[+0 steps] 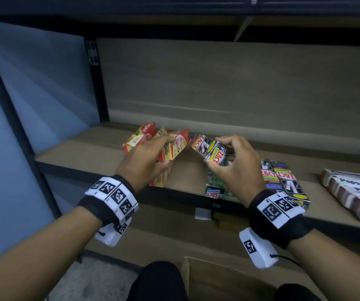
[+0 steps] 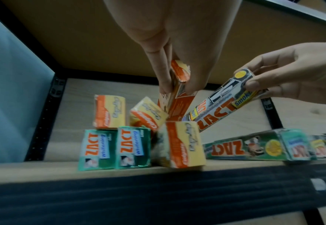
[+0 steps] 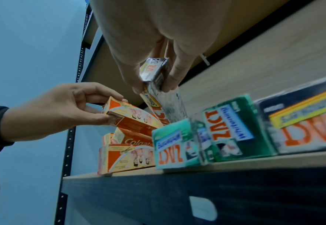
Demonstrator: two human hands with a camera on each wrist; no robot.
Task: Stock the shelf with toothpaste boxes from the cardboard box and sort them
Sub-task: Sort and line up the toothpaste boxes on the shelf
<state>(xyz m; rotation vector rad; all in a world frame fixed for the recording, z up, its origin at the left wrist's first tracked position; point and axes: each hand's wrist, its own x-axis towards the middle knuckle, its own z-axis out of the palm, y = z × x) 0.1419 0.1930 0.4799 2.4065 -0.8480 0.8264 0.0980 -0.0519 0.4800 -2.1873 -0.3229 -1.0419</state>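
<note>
My left hand [image 1: 168, 151] pinches a red-and-yellow Colgate box [image 1: 174, 146] by its near end, tilted up above the shelf board [image 1: 76, 153]. My right hand [image 1: 216, 151] grips a black-and-silver Zact Smokers box [image 1: 209, 148], tilted the other way, and the far ends of the two boxes nearly meet. In the left wrist view the fingers [image 2: 165, 89] clamp the Colgate box [image 2: 179, 71]. In the right wrist view the Zact box [image 3: 154, 68] sits between thumb and fingers. More Colgate boxes [image 2: 110, 111] lie piled on the left, with green Zact Whitening boxes [image 2: 98, 146] at the shelf front.
Black Zact boxes [image 1: 283, 181] lie in a row right of my right hand, and white Pepsodent boxes [image 1: 352, 192] lie further right. A black upright post [image 1: 96, 83] bounds the shelf on the left. The open cardboard box [image 1: 218, 279] stands below, by my knees.
</note>
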